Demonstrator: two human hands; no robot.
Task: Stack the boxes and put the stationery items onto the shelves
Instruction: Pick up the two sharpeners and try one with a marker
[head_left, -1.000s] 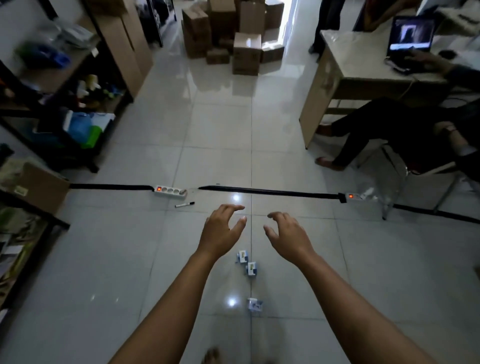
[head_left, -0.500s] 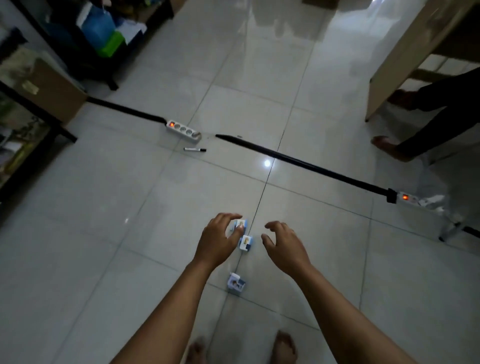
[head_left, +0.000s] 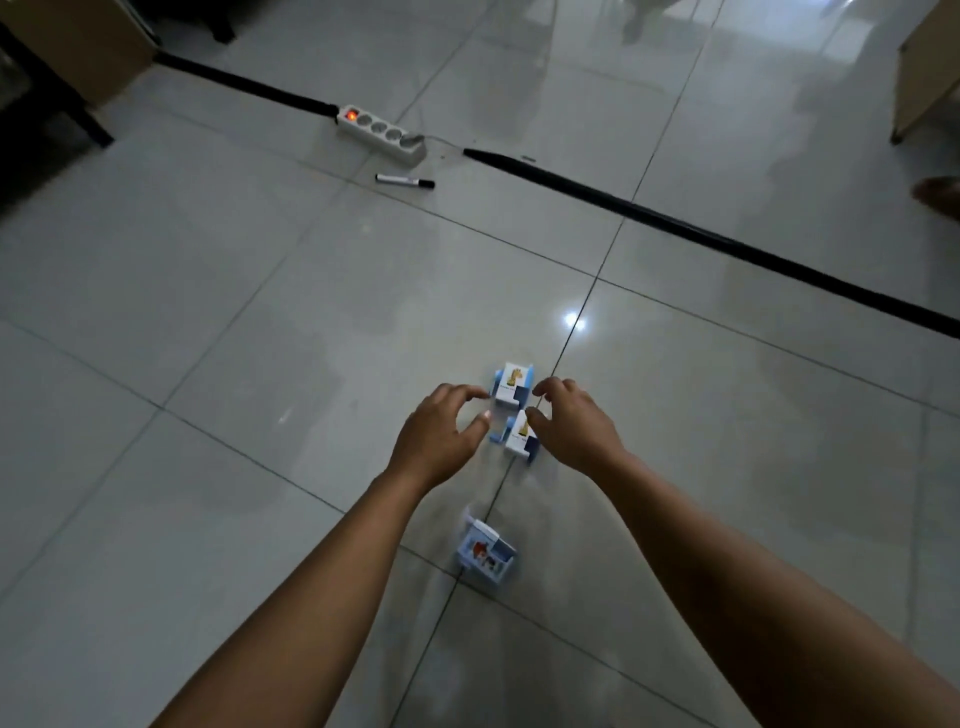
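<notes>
Three small boxes lie on the floor (head_left: 260, 312): the far box (head_left: 512, 383) and the middle box (head_left: 521, 435) sit between your hands, and the near box (head_left: 485, 555) is closer to you. They look like light, stiff card, so take each by its opposite sides. Your left hand (head_left: 441, 434) and right hand (head_left: 574, 423) have fingers loosely curled and hold nothing. The box prints are too blurred to read, and the shelves are out of frame. A marker (head_left: 405, 181) lies near the power strip (head_left: 381, 133).
</notes>
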